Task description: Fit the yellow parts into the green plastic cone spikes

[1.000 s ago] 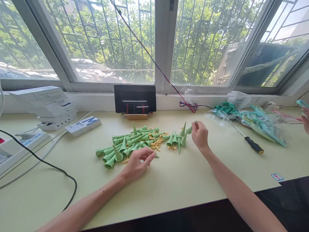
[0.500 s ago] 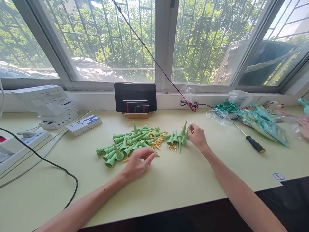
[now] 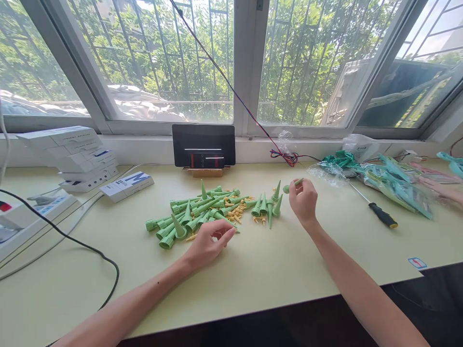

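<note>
My right hand (image 3: 304, 200) is closed on a small green plastic cone spike (image 3: 293, 185), held sideways just above the table with its tip to the right. To its left, several green spikes (image 3: 268, 205) form a small cluster, some standing point up, with small yellow nozzles by them. My left hand (image 3: 210, 242) rests on the table at the front of a larger pile of green cone spikes (image 3: 195, 209), fingers loosely curled, nothing visible in them. Yellow nozzles (image 3: 237, 211) lie at the pile's right side.
A black tablet (image 3: 203, 140) and a phone (image 3: 207, 160) stand at the back. On the right lie a screwdriver (image 3: 383, 215) and plastic-bagged items (image 3: 394, 185); another person's hand (image 3: 443, 190) touches that area. White boxes (image 3: 85, 154), a power strip (image 3: 39, 217) and cables are on the left.
My right hand has moved right, away from the small cluster, and carries a green spike. My left hand stays put. The other person's hand has moved left.
</note>
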Motion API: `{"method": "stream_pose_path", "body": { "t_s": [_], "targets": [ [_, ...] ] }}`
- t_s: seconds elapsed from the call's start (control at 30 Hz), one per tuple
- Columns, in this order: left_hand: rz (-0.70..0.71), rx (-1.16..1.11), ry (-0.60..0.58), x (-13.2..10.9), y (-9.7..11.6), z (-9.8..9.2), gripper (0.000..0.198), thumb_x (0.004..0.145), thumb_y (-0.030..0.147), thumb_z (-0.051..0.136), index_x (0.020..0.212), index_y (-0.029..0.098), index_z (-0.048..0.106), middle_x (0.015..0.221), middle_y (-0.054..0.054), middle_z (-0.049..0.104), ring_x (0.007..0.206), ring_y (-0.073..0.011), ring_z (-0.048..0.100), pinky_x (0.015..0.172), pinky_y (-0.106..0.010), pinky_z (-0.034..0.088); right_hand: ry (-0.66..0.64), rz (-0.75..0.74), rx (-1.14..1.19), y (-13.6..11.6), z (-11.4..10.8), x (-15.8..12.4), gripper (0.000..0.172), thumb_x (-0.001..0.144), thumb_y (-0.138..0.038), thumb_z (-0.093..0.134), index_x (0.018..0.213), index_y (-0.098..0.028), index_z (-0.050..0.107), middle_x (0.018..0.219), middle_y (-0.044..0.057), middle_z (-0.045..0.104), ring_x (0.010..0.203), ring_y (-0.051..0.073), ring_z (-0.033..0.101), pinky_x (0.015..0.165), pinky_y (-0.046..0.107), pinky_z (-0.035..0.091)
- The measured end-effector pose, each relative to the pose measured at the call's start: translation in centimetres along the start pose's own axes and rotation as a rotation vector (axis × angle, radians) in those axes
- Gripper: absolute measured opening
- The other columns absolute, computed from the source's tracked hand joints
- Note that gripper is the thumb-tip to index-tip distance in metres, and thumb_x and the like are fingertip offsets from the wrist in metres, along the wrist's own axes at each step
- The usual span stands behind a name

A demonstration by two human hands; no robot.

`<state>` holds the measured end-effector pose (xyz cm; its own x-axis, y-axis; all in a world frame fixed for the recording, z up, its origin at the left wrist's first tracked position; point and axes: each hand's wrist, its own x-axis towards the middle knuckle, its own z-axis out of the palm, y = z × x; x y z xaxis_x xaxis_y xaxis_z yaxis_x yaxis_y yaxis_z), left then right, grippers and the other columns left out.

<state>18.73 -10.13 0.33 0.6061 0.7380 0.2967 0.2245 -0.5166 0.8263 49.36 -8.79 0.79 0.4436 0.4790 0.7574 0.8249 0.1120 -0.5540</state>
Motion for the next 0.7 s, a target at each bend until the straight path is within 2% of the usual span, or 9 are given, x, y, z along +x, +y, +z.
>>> {"method": "stream_pose_path", "body": {
  "t_s": [0.07,0.13,0.4,0.57,0.7],
  "targets": [
    [0.003,0.001,-0.005,0.0,-0.1,0.0,0.023,0.093,0.032,0.053,0.081,0.016,0.063,0.072,-0.001,0.06,0.059,-0.0107,0.055,0.053,-0.021,0.047,0.089,-0.05,0.086,-0.3,-0.3,0.3,0.017,0.094,-0.03,0.046,0.089,-0.017,0.055,0.086,0.007,0.057,0.066,0.015,0.054,0.057,0.026,0.047],
    [0.003,0.0,-0.008,-0.1,-0.1,0.0,0.023,0.093,0.032,0.053,0.081,0.015,0.063,0.073,-0.001,0.06,0.059,-0.0105,0.055,0.054,-0.021,0.047,0.092,-0.094,0.151,-0.6,-0.5,0.7,0.019,0.096,-0.032,0.045,0.094,-0.017,0.056,0.092,0.007,0.056,0.072,0.015,0.055,0.054,0.023,0.048],
    [-0.006,0.004,-0.017,-0.3,-0.4,0.1,0.024,0.094,0.034,0.053,0.083,0.015,0.063,0.072,-0.002,0.06,0.06,-0.0108,0.056,0.053,-0.02,0.047,-0.026,-0.171,0.213,-0.8,0.2,2.5,0.023,0.098,-0.034,0.042,0.096,-0.017,0.056,0.095,0.008,0.052,0.074,0.016,0.054,0.057,0.026,0.05],
    [0.0,0.004,-0.02,-0.3,-0.5,0.1,0.024,0.094,0.033,0.053,0.083,0.015,0.063,0.072,-0.002,0.06,0.06,-0.0104,0.055,0.054,-0.02,0.047,-0.106,-0.215,0.183,-0.2,0.6,3.8,0.02,0.096,-0.03,0.042,0.091,-0.017,0.056,0.089,0.008,0.051,0.073,0.018,0.053,0.068,0.034,0.051],
    [0.006,0.003,-0.018,-0.3,-0.4,0.2,0.024,0.094,0.032,0.053,0.081,0.014,0.064,0.072,-0.002,0.06,0.062,-0.0106,0.056,0.054,-0.019,0.046,-0.178,-0.247,0.151,0.6,1.0,4.8,0.016,0.094,-0.025,0.042,0.091,-0.017,0.055,0.09,0.01,0.053,0.081,0.022,0.054,0.077,0.038,0.049]
  ]
}}
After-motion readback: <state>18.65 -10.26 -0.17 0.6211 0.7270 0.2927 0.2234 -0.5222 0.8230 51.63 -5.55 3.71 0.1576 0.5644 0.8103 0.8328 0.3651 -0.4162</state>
